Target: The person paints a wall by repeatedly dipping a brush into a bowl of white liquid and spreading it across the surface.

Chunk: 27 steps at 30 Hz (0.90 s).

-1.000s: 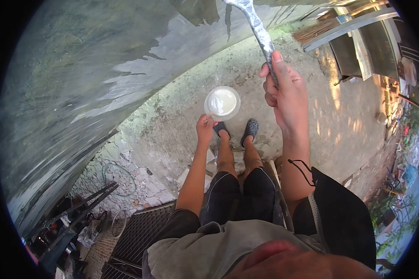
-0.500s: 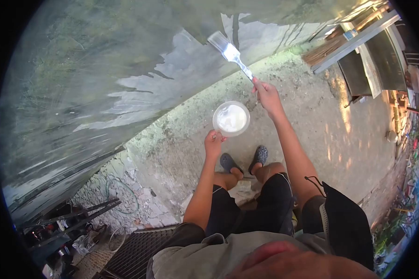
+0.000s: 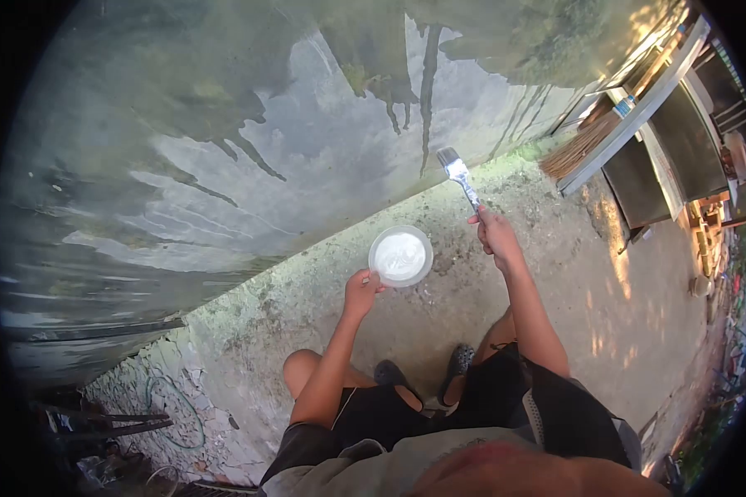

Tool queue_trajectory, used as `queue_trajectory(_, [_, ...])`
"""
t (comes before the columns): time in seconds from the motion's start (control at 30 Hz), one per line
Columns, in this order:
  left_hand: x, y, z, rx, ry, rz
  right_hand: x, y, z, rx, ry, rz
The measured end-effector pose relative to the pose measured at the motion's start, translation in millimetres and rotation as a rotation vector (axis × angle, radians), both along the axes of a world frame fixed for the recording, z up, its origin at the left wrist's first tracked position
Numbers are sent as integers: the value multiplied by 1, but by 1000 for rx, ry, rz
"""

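My left hand (image 3: 362, 291) pinches the rim of a round, clear tub (image 3: 401, 257) that has white liquid in it. The tub hangs over the concrete floor, in front of my feet. In my right hand (image 3: 496, 234) is the handle of a flat paintbrush (image 3: 459, 172), its bristles pointing up and left toward the wall. The brush is apart from the wall and from the tub. Dark wet-looking patches and drips run down the grey wall (image 3: 331, 157).
A bundle of thin sticks (image 3: 584, 147) leans by a long board (image 3: 638, 112) at the upper right, with dark panels beside it. A green hose (image 3: 192, 410) lies on broken rubble at the lower left, near dark metal bars (image 3: 112, 424).
The brush has come down and right, away from the wall, and looks smaller. The tub sits a little lower in view. My view has shifted, and my left knee now shows.
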<state>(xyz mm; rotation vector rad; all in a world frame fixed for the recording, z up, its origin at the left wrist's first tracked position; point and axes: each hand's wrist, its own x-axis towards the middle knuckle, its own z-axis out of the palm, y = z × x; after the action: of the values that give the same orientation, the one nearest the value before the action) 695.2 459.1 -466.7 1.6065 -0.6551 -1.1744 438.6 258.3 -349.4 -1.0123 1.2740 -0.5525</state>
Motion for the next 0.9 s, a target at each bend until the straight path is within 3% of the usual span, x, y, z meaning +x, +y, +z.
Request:
queue_trajectory(0.17, [-3, 8, -31, 20, 87, -76, 21, 1, 21, -76, -145, 11])
queue_trajectory(0.37, [-5, 28, -47, 110, 100, -169, 24, 10, 127, -383, -308, 81])
queue_trajectory(0.5, [-9, 34, -47, 90, 104, -164, 14, 20, 195, -497, -281, 155])
queue_trajectory(0.6, [-10, 38, -39, 71, 141, -123, 5, 30, 218, -778, -11, 105])
queue_trajectory(0.63, [-9, 41, -35, 55, 148, -118, 6, 29, 217, -780, -12, 108])
queue_trajectory(0.7, [-8, 45, -31, 38, 153, -117, 7, 21, 211, -1303, 188, -95])
queue_trajectory(0.77, [-3, 46, -32, 56, 137, -115, 12, 17, 213, -1305, 307, -116])
queue_trajectory(0.83, [0, 46, -35, 50, 122, -107, 25, 5, 196, -1609, 467, -194])
queue_trajectory(0.9, [0, 42, -37, 37, 121, -98, 37, -7, 140, -1573, 562, -179])
